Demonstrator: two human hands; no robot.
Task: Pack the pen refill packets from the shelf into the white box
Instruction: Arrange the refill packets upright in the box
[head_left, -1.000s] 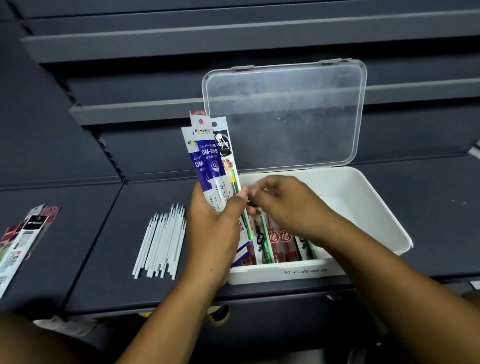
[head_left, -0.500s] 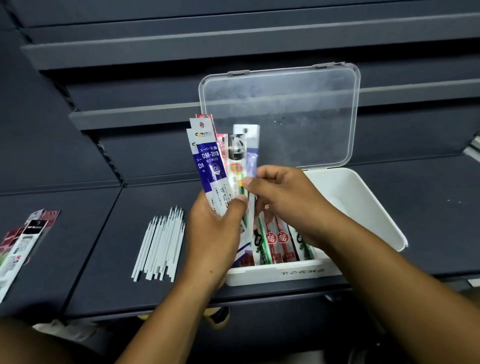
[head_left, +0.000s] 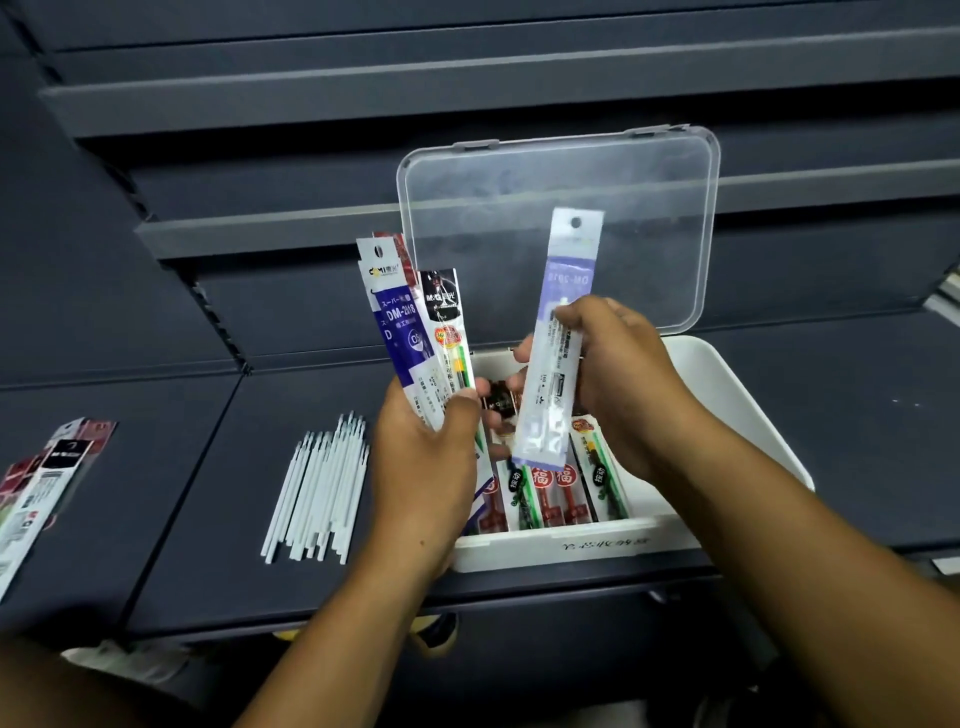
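Fingers (head_left: 571, 314) of the right hand (head_left: 618, 374) pinch one lilac-and-clear refill packet (head_left: 569, 270) tilted over the white plastic box (head_left: 737, 415), likely to lay it lengthwise like those inside. The left hand (head_left: 423, 462) clamps a fan of printed packets (head_left: 402, 338) upright, seemingly as ready stock.

Dark shelf (head_left: 182, 493): white box (head_left: 753, 415), loose white refills (head_left: 319, 493), packets (head_left: 47, 483) far left.

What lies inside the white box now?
Printed refill packets lie side by side along the near wall of the white box. The left hand, the right hand and its held packet cover the middle, so what lies there cannot be seen.
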